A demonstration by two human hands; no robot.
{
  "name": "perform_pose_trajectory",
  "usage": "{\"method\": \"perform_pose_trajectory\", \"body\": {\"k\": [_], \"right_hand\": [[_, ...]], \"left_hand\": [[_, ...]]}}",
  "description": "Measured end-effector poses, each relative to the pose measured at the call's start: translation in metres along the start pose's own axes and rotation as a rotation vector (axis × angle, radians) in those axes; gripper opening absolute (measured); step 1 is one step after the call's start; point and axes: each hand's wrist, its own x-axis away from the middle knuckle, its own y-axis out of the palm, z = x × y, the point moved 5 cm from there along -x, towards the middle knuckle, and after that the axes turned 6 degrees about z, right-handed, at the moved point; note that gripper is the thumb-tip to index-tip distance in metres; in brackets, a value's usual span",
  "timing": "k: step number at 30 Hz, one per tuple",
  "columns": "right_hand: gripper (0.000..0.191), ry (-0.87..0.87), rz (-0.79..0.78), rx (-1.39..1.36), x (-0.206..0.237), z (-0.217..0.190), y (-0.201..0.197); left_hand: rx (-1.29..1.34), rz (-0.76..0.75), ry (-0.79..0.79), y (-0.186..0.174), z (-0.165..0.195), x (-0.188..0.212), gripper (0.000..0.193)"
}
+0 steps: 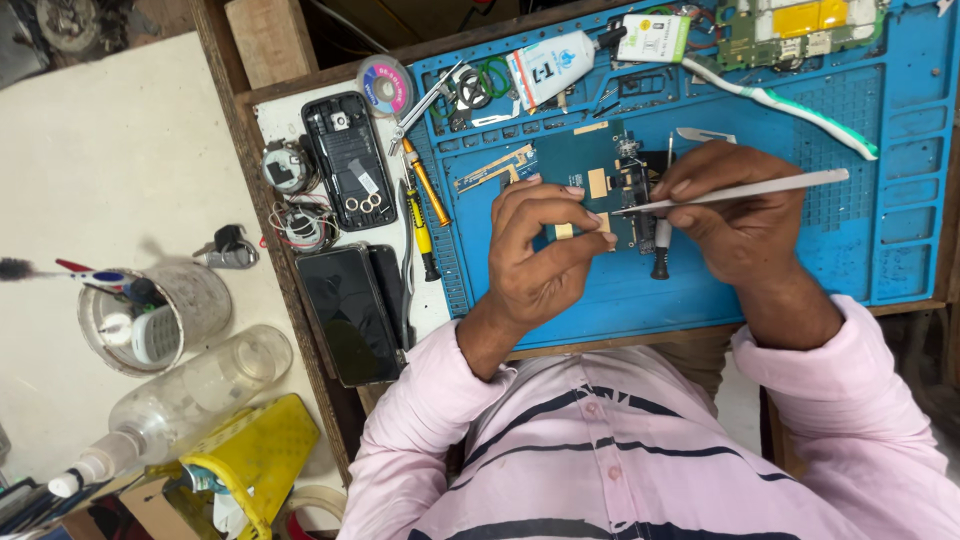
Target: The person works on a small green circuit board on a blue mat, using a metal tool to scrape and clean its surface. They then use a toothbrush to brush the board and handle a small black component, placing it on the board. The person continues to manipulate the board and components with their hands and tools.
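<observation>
A dark teal circuit board (580, 160) lies on the blue work mat (900, 110). My left hand (540, 245) presses fingers on the board's near edge, holding it down. My right hand (735, 215) is shut on a thin metal pry tool (760, 188) whose tip touches the board near its right side. A black-handled screwdriver (661, 240) lies beside the board, partly under my right hand.
Yellow screwdrivers (425, 195), scissors (470, 90), a white tube (550, 68), a toothbrush (790, 108) and another circuit board (800, 28) lie around the mat. Left of it sit a black phone shell (350, 160), dark phones (350, 310), a plastic bottle (190, 390) and a jar (150, 320).
</observation>
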Motion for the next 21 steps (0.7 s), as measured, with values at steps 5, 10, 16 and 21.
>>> {"method": "perform_pose_trajectory", "body": {"k": [5, 10, 16, 21], "right_hand": [[0.018, 0.068, 0.022, -0.117, 0.002, 0.003, 0.002], [0.016, 0.103, 0.04, -0.087, 0.003, 0.003, 0.001], [0.017, 0.094, 0.046, -0.018, 0.005, 0.001, 0.001], [0.017, 0.081, 0.034, 0.027, 0.004, -0.001, 0.002]], "left_hand": [[-0.033, -0.026, 0.008, 0.0, -0.002, 0.005, 0.025], [0.011, -0.044, -0.003, 0.004, -0.006, 0.008, 0.022], [0.016, -0.076, 0.001, 0.005, -0.009, 0.01, 0.019], [0.011, -0.092, -0.008, 0.006, -0.01, 0.01, 0.019]]}}
